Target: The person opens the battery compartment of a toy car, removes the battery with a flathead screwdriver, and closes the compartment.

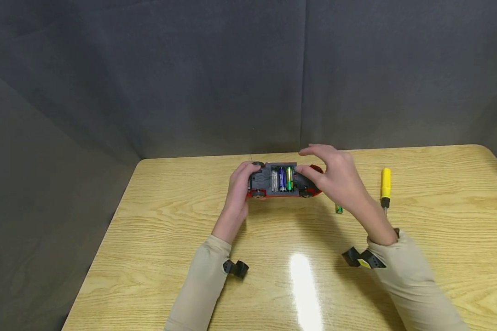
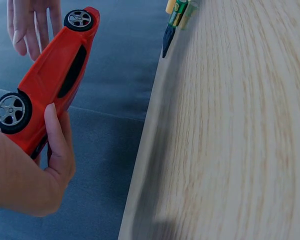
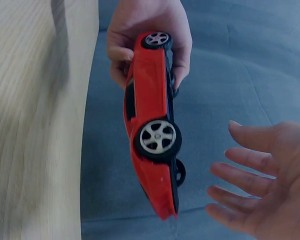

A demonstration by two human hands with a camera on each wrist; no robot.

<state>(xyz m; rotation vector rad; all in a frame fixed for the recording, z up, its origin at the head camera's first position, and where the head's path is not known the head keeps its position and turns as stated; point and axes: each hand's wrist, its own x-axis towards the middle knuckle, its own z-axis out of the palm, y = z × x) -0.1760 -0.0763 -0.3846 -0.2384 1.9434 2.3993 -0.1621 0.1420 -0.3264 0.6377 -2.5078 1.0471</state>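
Observation:
My left hand point(image 1: 237, 186) grips one end of a red toy car point(image 2: 57, 75), held belly up above the table. In the head view its battery compartment point(image 1: 294, 191) lies uncovered, with a blue battery point(image 1: 282, 179) and a green battery point(image 1: 289, 178) side by side. Left of them is a greyish slot point(image 1: 274, 180) whose contents I cannot make out. Over the car's other end hovers my right hand point(image 1: 337, 177), thumb near the compartment. In the right wrist view that hand's fingers point(image 3: 245, 177) are spread, apart from the car, holding nothing.
Below the right hand another green battery point(image 1: 338, 208) lies on the wooden table point(image 1: 149, 230). Further right is a screwdriver point(image 1: 385, 184) with a yellow handle. Dark cloth point(image 1: 215, 82) hangs behind the table's far edge.

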